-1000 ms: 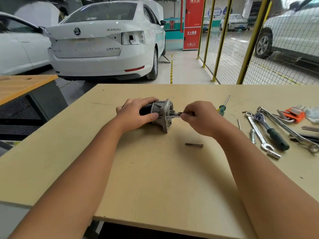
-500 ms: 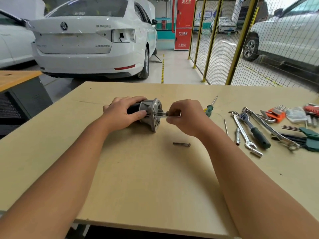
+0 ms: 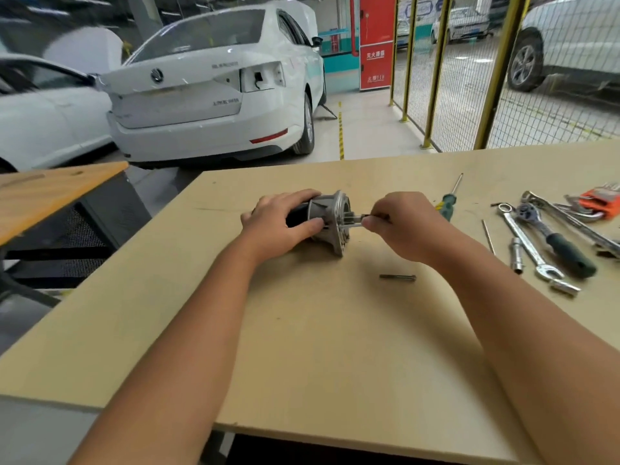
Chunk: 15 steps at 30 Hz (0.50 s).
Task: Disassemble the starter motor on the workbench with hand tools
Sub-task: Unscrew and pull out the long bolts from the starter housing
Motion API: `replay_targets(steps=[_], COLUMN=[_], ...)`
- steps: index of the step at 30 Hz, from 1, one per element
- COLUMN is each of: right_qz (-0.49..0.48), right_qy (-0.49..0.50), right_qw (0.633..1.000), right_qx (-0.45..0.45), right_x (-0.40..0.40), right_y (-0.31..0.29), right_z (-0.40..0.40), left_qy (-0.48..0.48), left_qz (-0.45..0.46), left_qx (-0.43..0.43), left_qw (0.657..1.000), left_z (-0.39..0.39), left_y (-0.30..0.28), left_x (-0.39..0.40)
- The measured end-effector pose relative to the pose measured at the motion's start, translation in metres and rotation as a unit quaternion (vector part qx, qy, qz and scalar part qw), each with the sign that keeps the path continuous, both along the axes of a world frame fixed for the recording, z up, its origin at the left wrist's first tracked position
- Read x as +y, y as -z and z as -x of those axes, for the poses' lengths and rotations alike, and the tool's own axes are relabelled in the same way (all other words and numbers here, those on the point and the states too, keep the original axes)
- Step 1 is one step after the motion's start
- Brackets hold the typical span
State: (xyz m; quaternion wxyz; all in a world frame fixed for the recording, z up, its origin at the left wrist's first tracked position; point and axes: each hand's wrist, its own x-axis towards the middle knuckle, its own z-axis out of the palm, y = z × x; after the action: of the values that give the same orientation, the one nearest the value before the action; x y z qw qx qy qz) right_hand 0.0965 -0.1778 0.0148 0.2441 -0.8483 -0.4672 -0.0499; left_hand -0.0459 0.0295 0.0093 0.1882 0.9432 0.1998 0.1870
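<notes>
The starter motor (image 3: 330,218), a black body with a grey metal end flange, lies on its side in the middle of the wooden workbench (image 3: 318,330). My left hand (image 3: 281,224) grips its black body from above. My right hand (image 3: 401,224) pinches a thin metal bolt or tool (image 3: 357,217) that sticks out of the flange's right face; what it is exactly is too small to tell. A loose dark bolt (image 3: 397,277) lies on the bench just in front of my right wrist.
To the right lie a green-handled screwdriver (image 3: 448,204), a ratchet (image 3: 557,241), wrenches (image 3: 526,245), a socket (image 3: 516,255) and an orange hex key set (image 3: 600,198). A second bench (image 3: 50,189) stands left. White cars and a yellow mesh fence stand beyond.
The camera view has swung, shifting the scene in the frame. My hands keep the same hold on the motor and the thin piece at the flange; little else differs.
</notes>
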Motion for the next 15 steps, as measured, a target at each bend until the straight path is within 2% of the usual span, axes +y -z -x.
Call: replay_targets(steps=[15], right_qz=[-0.026], right_qy=[-0.030], right_qw=[0.999], right_qx=[0.014], right_x=[-0.0031], right_y=[-0.0011], right_z=[0.0043], left_qy=[-0.001], left_qz=[0.019], left_qx=[-0.007], left_qw=[1.000], left_z=[-0.0012], left_y=[0.0005], left_x=[0.0004])
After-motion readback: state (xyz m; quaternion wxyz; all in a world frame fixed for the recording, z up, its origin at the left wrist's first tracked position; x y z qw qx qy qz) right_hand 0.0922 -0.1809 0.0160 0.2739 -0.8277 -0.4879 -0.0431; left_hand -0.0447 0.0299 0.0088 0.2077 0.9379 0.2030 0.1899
